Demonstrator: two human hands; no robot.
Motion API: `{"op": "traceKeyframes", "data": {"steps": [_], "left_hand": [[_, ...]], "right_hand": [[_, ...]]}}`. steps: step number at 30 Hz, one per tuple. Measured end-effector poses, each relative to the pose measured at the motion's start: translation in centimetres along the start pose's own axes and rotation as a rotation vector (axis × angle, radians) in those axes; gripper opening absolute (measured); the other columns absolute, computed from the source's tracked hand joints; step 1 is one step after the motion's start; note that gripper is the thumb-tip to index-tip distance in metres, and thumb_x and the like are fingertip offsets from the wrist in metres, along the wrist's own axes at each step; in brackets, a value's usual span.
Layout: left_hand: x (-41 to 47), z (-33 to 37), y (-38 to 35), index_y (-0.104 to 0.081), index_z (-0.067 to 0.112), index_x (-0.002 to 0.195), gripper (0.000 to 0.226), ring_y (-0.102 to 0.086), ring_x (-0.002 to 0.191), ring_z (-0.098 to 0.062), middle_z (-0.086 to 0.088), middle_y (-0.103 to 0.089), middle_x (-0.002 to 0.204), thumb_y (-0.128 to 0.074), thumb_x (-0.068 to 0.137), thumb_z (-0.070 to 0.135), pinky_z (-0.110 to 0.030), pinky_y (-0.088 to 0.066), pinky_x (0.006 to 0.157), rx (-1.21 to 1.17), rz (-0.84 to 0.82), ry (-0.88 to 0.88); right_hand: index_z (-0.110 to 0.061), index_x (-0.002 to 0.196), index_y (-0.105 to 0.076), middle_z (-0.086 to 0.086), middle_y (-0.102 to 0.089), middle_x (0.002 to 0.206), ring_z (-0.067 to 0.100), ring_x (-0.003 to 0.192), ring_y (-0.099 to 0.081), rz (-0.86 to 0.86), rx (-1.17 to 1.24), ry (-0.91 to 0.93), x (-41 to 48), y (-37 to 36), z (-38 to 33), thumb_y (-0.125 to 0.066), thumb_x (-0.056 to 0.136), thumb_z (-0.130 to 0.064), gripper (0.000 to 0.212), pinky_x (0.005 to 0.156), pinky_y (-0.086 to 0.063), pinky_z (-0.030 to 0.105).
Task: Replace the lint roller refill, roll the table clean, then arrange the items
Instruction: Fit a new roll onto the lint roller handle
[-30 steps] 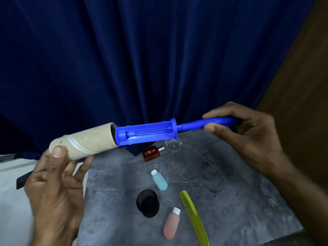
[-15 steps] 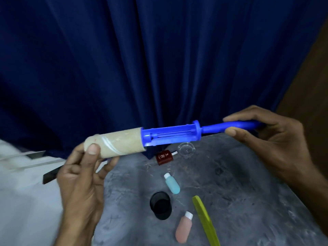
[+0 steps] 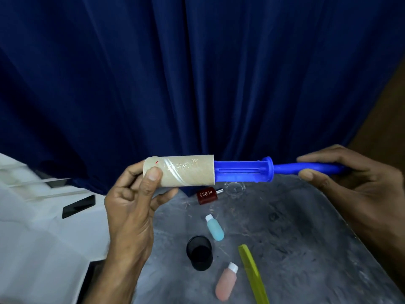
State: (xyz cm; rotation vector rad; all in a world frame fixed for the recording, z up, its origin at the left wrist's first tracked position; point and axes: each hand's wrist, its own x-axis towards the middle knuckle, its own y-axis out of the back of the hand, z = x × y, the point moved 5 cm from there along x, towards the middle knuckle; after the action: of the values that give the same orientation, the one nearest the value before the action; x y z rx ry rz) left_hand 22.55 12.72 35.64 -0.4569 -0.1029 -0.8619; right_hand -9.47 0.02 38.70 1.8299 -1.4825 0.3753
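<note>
My left hand point(image 3: 131, 200) pinches the worn beige cardboard tube point(image 3: 178, 170); my right hand point(image 3: 350, 178) grips the blue plastic lint roller handle point(image 3: 306, 168). Since a second ago the tube has slid further off the ribbed blue spindle point(image 3: 238, 172), both held above the mottled grey desk point(image 3: 295, 238).

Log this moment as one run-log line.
step: pulling used tube off | left hand: grips cardboard tube | right hand: grips blue roller handle | tube: partly off | table items: untouched
</note>
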Motion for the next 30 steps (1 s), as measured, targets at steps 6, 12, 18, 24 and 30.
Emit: {"op": "traceKeyframes", "data": {"steps": [6,12,18,24,30], "left_hand": [[0.0,0.2,-1.1,-0.080,0.029,0.095,0.048,-0.080,0.089,-0.011,0.006,-0.079,0.090,-0.092,0.067,0.066,-0.029,-0.067,0.072,0.012,-0.021,-0.017],[-0.3,0.2,-2.6,-0.080,0.027,0.092,0.050,-0.080,0.084,-0.011,0.004,-0.080,0.086,-0.091,0.065,0.068,-0.029,-0.067,0.068,0.047,-0.060,0.007],[-1.9,-0.6,-5.8,-0.080,0.023,0.093,0.052,-0.079,0.070,-0.014,-0.003,-0.081,0.082,-0.092,0.066,0.066,-0.028,-0.065,0.060,0.071,-0.194,0.055],[-1.9,-0.2,-6.8,-0.081,0.025,0.089,0.055,-0.078,0.068,-0.014,-0.003,-0.080,0.081,-0.093,0.060,0.070,-0.026,-0.064,0.057,0.044,-0.207,0.061],[-2.1,0.6,-7.9,-0.078,0.021,0.091,0.058,-0.076,0.068,-0.014,-0.004,-0.080,0.083,-0.092,0.061,0.068,-0.027,-0.064,0.058,0.011,-0.227,0.042]], "right_hand": [[-0.006,0.101,-0.077,0.005,-0.073,0.094,0.017,0.085,-0.069,0.037,0.020,0.025,-0.9,1.8,-1.9,-0.079,0.082,-0.008,0.019,0.079,-0.054,0.028],[-0.009,0.102,-0.077,0.001,-0.074,0.095,0.018,0.087,-0.070,0.043,-0.007,0.015,-1.2,2.9,-2.0,-0.079,0.084,-0.013,0.018,0.079,-0.055,0.027],[-0.010,0.099,-0.078,0.000,-0.074,0.094,0.017,0.088,-0.070,0.031,-0.050,0.036,-1.3,1.6,-2.4,-0.079,0.084,-0.023,0.019,0.081,-0.052,0.024],[-0.012,0.100,-0.078,-0.003,-0.074,0.093,0.018,0.086,-0.070,0.058,-0.030,0.032,-1.3,2.5,-2.8,-0.081,0.086,-0.023,0.018,0.079,-0.054,0.027],[-0.010,0.101,-0.079,-0.003,-0.075,0.094,0.017,0.088,-0.070,0.035,-0.034,0.086,0.3,2.6,-4.5,-0.081,0.087,-0.022,0.018,0.081,-0.054,0.029]]}}
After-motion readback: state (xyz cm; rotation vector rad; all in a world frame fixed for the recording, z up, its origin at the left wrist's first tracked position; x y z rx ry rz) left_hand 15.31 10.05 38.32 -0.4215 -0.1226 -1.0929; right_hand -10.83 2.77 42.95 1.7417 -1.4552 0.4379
